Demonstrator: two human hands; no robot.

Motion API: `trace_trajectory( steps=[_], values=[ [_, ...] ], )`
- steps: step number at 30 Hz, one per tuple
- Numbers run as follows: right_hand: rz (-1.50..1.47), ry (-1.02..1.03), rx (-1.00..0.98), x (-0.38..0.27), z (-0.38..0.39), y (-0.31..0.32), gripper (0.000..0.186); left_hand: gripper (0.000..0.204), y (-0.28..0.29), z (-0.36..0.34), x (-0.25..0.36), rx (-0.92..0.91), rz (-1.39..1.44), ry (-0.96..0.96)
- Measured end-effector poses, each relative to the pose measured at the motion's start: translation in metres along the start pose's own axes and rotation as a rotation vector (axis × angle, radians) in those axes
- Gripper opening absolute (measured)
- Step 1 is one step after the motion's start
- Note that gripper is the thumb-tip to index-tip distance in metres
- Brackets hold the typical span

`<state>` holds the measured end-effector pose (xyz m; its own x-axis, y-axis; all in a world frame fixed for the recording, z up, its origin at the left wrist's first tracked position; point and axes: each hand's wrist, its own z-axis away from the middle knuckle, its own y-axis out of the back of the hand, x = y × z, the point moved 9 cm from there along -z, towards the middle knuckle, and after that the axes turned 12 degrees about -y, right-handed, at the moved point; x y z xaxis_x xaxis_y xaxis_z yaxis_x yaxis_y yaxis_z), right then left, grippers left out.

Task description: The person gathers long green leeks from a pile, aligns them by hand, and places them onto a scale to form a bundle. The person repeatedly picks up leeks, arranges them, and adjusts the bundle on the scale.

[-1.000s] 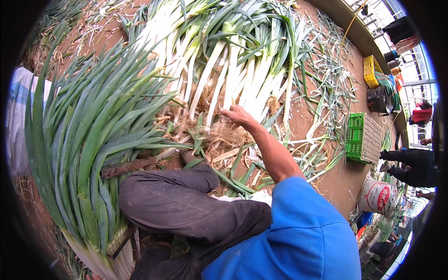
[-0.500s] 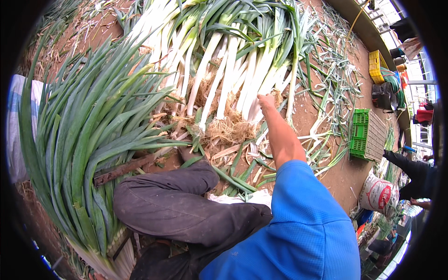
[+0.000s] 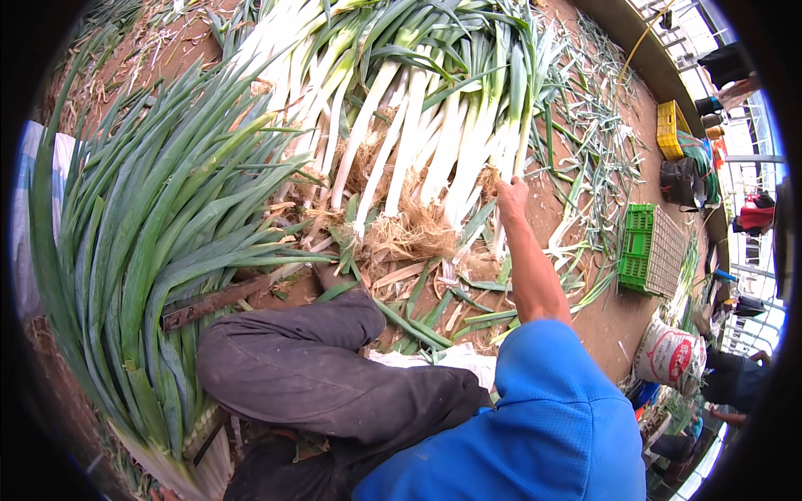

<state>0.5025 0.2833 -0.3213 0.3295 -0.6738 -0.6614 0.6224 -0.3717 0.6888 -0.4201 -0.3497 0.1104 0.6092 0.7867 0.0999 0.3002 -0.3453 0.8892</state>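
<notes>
Ahead of me lies a big heap of green onions, with long white stems, green tops pointing away and tangled tan roots toward me. My right hand, at the end of an outstretched arm, is closed around the lower stem of a green onion at the heap's right edge. Its fingers are partly hidden behind the back of the hand. A second large bundle of green onions stands on my left, leaves up and fanned out, beside a rusty metal bar. My left hand is out of sight.
My bent leg lies between the bundle and the heap. Loose leaves litter the brown ground. To the right stand a green crate, a yellow crate and a white sack-like container. Other people are at the far right.
My right hand has moved right and slightly nearer, from stems inside the heap to the one at its right edge. The view has shifted slightly.
</notes>
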Motion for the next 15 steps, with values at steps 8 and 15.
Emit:
trace_trajectory(
  steps=[8, 15],
  values=[
    [-0.196, 0.080, -0.247, -0.023, 0.032, -0.081, 0.085, 0.039, -0.003, -0.002, -0.001, -0.011, 0.079, 0.048],
    [0.049, -0.154, -0.179, 0.014, 0.020, -0.087, 0.057, 0.036, 0.010, 0.006, 0.032, -0.005, -0.030, -0.026]
  ],
)
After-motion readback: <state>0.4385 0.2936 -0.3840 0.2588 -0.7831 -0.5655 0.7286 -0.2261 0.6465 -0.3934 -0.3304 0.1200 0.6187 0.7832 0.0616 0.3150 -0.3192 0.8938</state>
